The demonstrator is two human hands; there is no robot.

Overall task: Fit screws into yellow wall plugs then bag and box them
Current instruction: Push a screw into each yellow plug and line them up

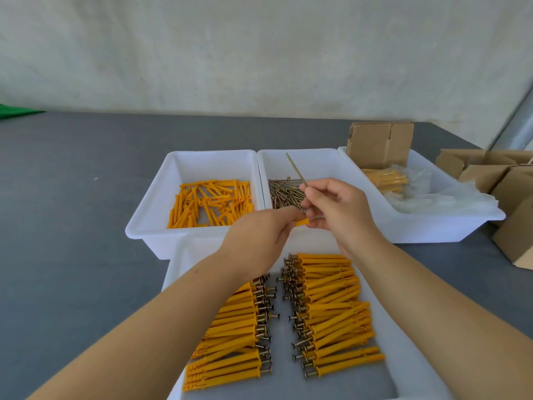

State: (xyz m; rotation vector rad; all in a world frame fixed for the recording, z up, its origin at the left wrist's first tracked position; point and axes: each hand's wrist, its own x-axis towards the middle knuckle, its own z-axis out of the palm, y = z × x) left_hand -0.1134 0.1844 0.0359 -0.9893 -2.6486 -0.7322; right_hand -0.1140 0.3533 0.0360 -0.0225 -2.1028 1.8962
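Note:
My left hand [259, 235] grips a yellow wall plug [302, 222], of which only the end shows past the fingers. My right hand [340, 212] pinches a screw [315, 217] at the plug's mouth. A second long screw [294, 168] sticks up and away from the same fingers. Both hands hover above the near white tray [184, 255], where assembled plugs with screws lie in two rows, left [230, 336] and right [334, 313]. Behind it, one white bin [150, 215] holds loose yellow plugs [210, 203] and another bin [323, 158] holds loose screws [281, 192].
A third white bin [450, 226] at the right holds clear plastic bags [438, 197], a bagged bundle of plugs [386, 179] and a folded cardboard box [379, 142]. More cardboard boxes [501, 180] stand at the far right on the grey table [72, 212].

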